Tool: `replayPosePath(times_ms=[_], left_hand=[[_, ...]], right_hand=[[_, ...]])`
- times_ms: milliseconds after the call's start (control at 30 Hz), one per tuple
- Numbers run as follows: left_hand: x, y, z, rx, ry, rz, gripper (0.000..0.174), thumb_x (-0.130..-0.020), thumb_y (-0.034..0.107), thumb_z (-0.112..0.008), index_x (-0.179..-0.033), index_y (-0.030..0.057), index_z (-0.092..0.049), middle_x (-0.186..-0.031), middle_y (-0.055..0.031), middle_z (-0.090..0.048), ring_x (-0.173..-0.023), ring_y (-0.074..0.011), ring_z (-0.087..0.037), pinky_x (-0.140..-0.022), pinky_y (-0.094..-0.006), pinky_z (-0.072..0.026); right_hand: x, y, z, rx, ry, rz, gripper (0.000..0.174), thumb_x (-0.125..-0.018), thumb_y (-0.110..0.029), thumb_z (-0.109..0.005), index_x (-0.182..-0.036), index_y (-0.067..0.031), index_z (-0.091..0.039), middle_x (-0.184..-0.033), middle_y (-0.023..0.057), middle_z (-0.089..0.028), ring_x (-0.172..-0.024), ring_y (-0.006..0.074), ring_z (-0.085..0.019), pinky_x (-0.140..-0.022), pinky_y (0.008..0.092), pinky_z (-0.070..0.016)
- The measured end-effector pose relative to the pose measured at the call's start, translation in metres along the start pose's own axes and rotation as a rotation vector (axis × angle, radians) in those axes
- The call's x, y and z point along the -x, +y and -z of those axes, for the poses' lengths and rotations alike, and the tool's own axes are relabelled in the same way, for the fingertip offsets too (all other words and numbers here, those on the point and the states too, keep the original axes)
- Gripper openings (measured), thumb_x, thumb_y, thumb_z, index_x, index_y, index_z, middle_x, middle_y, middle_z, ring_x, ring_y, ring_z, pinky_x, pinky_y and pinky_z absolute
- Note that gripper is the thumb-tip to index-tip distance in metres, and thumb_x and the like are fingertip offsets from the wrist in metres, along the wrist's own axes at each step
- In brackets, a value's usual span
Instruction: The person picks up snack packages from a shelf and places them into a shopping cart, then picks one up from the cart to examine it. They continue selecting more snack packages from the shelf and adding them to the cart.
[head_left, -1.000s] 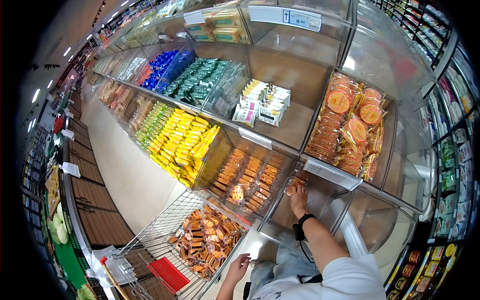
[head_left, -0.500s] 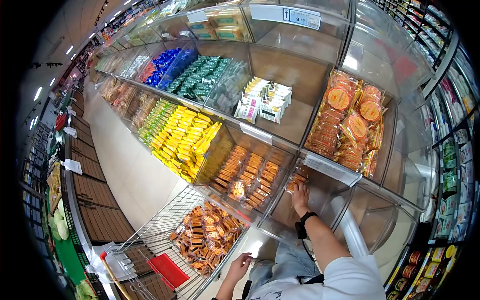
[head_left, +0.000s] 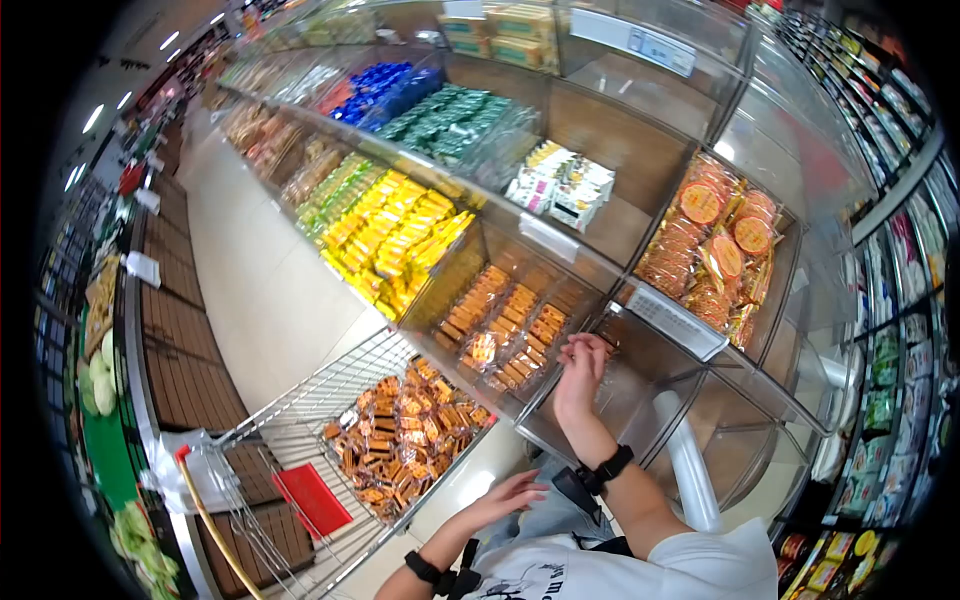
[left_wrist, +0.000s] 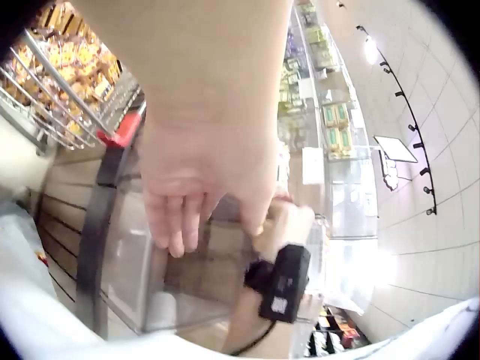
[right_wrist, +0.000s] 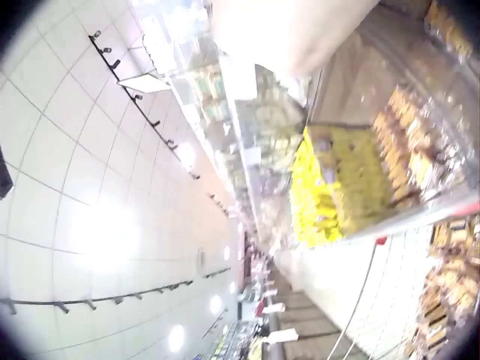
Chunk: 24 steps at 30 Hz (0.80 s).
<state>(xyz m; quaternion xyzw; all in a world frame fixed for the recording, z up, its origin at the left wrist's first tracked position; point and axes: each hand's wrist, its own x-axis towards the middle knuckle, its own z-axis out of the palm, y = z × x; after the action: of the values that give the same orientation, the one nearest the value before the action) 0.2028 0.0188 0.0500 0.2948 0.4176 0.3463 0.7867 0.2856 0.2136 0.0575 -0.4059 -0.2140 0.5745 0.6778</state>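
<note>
While the smooth pale floor is running beside rigid clear bins, glossy orange-brown packets are lying in the wire cart. The right hand, loosely bent, and left hand, open, are holding nothing visible.

Cart w/ loose pkts in it sits L of ctr, just beside bin stand. Biscuit pkts lie in a front bin, nr cart; round-biscuit packs in a bin further R. Slatted unit far L, across aisle floor; tall shelves far R.
</note>
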Motion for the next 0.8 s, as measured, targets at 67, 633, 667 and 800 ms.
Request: replayPosePath(times_ms=[67, 633, 667, 800], left_hand=[[0.005, 0.007, -0.016, 0.059, -0.047, -0.044, 0.04, -0.08, 0.025, -0.045, -0.11, 0.0012, -0.034, -0.093, -0.0075, -0.049, -0.085, -0.0126, -0.049, -0.072, -0.0239, -0.0397], [0.142, -0.032, 0.006, 0.539, 0.371, -0.236, 0.029, -0.081, 0.021, -0.042, -0.094, -0.0048, -0.044, -0.082, -0.0142, -0.055, -0.075, -0.0228, -0.057, -0.069, -0.0294, -0.0457], [0.15, -0.037, 0.008, 0.571, 0.372, -0.246, 0.03, -0.081, 0.022, -0.042, -0.094, -0.0047, -0.044, -0.082, -0.0145, -0.055, -0.075, -0.0231, -0.056, -0.069, -0.0298, -0.0457], [0.177, -0.052, 0.014, 0.657, 0.375, -0.277, 0.03, -0.08, 0.025, -0.043, -0.095, -0.0018, -0.044, -0.082, -0.0128, -0.055, -0.075, -0.0221, -0.056, -0.07, -0.0303, -0.0452]], right_hand=[[0.017, 0.012, -0.025, -0.05, -0.074, -0.082, 0.006, -0.078, -0.008, -0.041, -0.084, -0.0093, -0.041, -0.08, 0.0015, -0.046, -0.066, 0.0087, -0.042, -0.06, 0.0211, -0.0335], [0.201, 0.095, -0.078, 1.009, -1.043, 0.853, 0.021, -0.07, -0.005, -0.046, -0.091, -0.0011, -0.043, -0.086, 0.0143, -0.047, -0.076, 0.029, -0.048, -0.065, 0.0364, -0.0394], [0.212, 0.094, -0.08, 1.037, -1.131, 0.935, 0.023, -0.068, -0.005, -0.047, -0.09, -0.002, -0.044, -0.086, 0.0127, -0.048, -0.076, 0.0275, -0.048, -0.065, 0.0352, -0.0392], [0.246, 0.099, -0.083, 1.175, -1.349, 1.147, 0.026, -0.063, -0.007, -0.049, -0.089, -0.0049, -0.045, -0.084, 0.0082, -0.048, -0.074, 0.0227, -0.048, -0.065, 0.0312, -0.0386]])
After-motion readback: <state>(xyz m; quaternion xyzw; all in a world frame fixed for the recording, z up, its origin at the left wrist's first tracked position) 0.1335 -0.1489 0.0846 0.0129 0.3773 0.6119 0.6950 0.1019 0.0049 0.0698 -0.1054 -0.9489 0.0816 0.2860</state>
